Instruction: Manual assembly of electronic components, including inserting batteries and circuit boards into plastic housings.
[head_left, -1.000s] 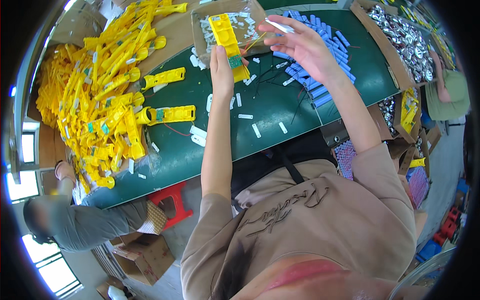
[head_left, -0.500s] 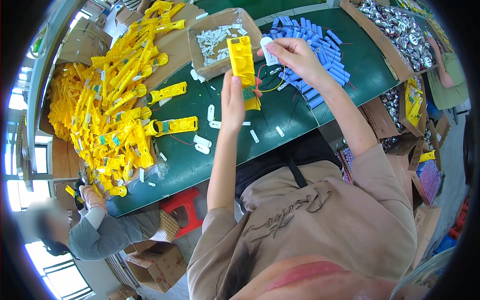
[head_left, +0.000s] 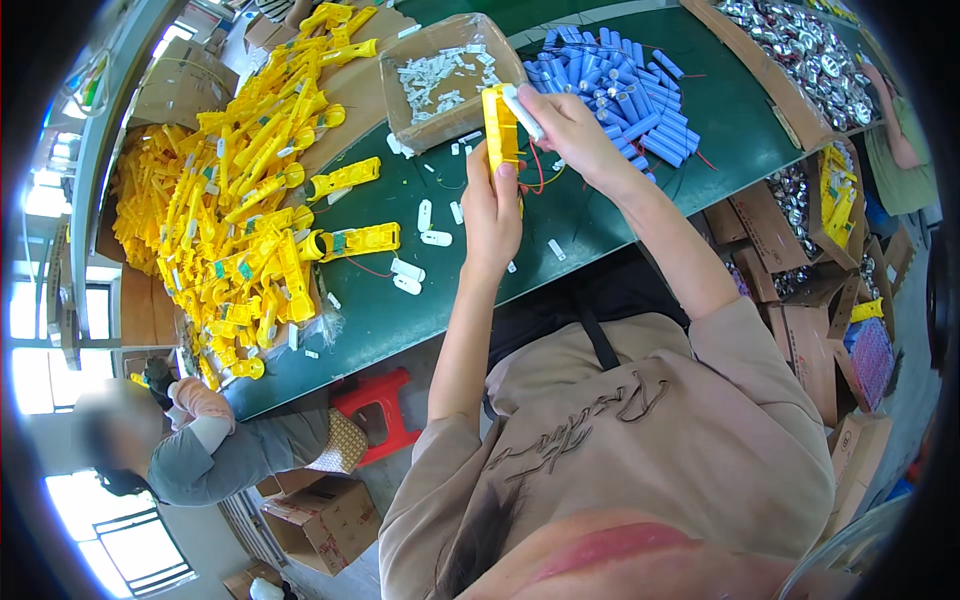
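Note:
My left hand (head_left: 492, 215) is closed around a yellow plastic housing (head_left: 494, 125), held upright above the table. A white oblong plastic cover (head_left: 522, 112) is pinched in my right hand (head_left: 572, 132). It lies against the right side of the housing; whether it is seated there I cannot tell. Red and yellow wires (head_left: 541, 178) hang below, between my hands. On the green table (head_left: 390, 345), several small white plastic pieces lie left of and below my hands, one being a white cover (head_left: 436, 238).
A large heap of yellow housings (head_left: 230, 210) covers the left side. A box of small white parts (head_left: 390, 115) stands at the back, beside blue cylindrical cells (head_left: 630, 100). Shiny metal parts (head_left: 800, 60) fill a tray at right. A co-worker (head_left: 215, 455) sits at left near a red stool (head_left: 385, 410).
My right hand has brought the white cover against the yellow housing. The housing has turned more edge-on, and my left hand has shifted right and slightly down.

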